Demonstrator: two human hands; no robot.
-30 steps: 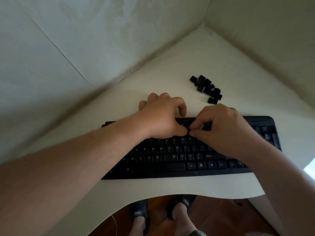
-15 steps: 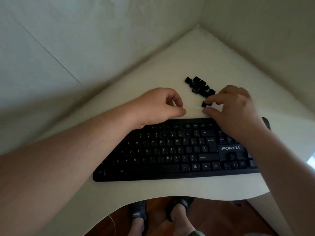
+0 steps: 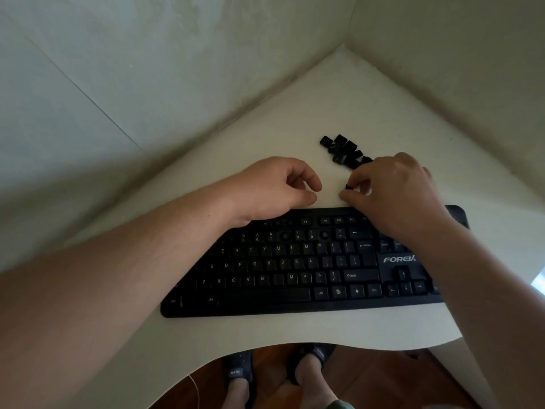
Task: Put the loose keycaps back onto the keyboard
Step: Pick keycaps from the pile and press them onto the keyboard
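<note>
Fingertips of the right hand (image 3: 392, 196) pinch one keycap (image 3: 349, 186) just behind the keyboard (image 3: 295, 278). The left hand (image 3: 277, 190) rests beside it, loosely curled and holding nothing. A pile (image 3: 342, 150) of caps waits on the desk (image 3: 295, 329), and two number-row sockets look bare, so much seems left.
</note>
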